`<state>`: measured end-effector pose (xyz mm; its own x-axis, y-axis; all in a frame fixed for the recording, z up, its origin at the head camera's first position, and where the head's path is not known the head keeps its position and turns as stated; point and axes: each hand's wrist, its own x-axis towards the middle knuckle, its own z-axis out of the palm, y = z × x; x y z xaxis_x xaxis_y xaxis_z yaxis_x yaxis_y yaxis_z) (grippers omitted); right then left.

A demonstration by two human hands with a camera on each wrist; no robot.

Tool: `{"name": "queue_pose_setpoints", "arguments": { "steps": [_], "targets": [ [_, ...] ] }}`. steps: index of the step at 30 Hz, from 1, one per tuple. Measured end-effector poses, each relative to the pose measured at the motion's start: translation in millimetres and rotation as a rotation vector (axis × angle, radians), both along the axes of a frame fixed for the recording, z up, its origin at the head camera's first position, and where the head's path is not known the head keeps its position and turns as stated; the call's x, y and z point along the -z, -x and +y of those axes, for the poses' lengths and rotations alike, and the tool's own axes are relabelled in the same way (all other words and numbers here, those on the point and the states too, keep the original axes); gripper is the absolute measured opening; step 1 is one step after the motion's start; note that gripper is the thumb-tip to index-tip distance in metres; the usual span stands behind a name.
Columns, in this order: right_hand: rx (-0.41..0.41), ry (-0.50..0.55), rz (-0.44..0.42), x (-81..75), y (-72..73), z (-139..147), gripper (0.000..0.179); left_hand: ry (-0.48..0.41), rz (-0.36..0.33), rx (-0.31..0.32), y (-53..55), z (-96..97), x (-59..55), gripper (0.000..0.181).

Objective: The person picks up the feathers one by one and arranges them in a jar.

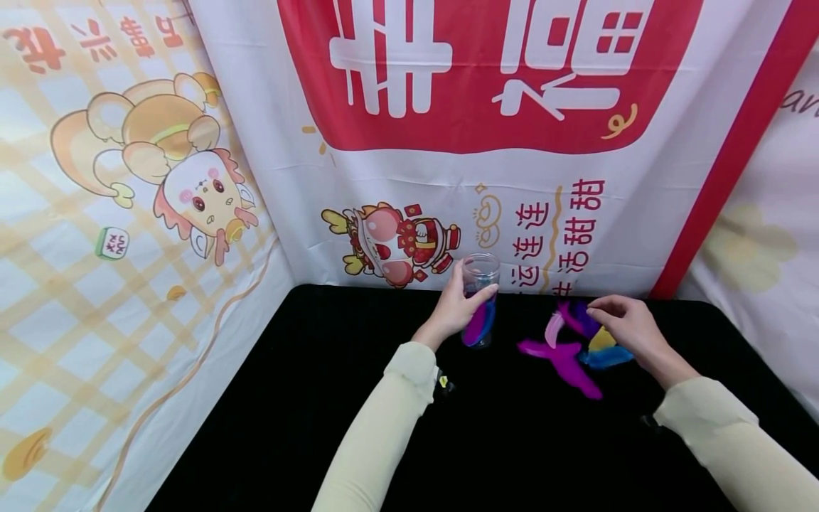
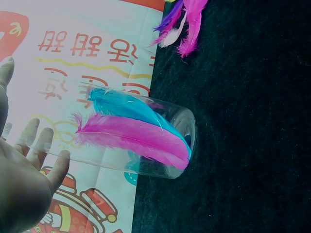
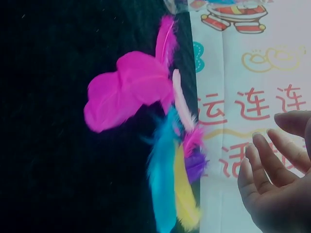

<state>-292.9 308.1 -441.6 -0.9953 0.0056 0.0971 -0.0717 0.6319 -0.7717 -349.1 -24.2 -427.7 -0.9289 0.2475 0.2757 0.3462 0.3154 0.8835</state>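
Note:
A tall clear glass (image 1: 481,267) stands near the far edge of the black table, with a magenta feather (image 2: 136,141) and a blue feather (image 2: 136,111) inside. My left hand (image 1: 456,306) grips the glass near its upper part, fingers and thumb around its sides. To the right lies a loose pile of feathers: magenta (image 3: 126,90), pale pink (image 3: 181,99), blue (image 3: 163,179), yellow (image 3: 184,191) and purple (image 3: 196,166). Above the pile's right side hovers my right hand (image 1: 630,328), its fingers loosely bent. Between its thumb and fingertips the right wrist view shows a gap with nothing held.
The black cloth-covered table (image 1: 512,441) extends toward me. A white and red printed banner (image 1: 397,171) hangs right behind its far edge. At the left stands a patterned cloth wall (image 1: 128,284).

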Motion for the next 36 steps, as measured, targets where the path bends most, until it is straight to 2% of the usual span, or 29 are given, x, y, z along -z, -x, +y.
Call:
{"name": "queue_pose_setpoints", "arguments": {
  "steps": [7, 15, 24, 30, 36],
  "targets": [
    [0.036, -0.040, 0.019, 9.7, 0.2, 13.5, 0.042, -0.012, 0.010, 0.001, 1.9, -0.2, 1.6, 0.074],
    [0.052, -0.104, 0.014, 20.6, -0.9, 30.3, 0.052, -0.012, 0.002, 0.002, 1.9, -0.9, 1.7, 0.075],
    [0.124, -0.169, 0.104, 35.3, -0.8, 45.6, 0.043, -0.023, 0.003, 0.010, 0.6, -0.2, 1.3, 0.075],
    [0.133, -0.163, 0.088, 41.6, -0.2, 51.9, 0.049, -0.030, -0.002, 0.012, -0.8, -0.1, 0.3, 0.075],
    [0.142, -0.132, 0.018, 45.9, 1.8, 57.0, 0.064, -0.029, -0.004, 0.009, 0.3, 0.0, 1.1, 0.075]
  ]
}}
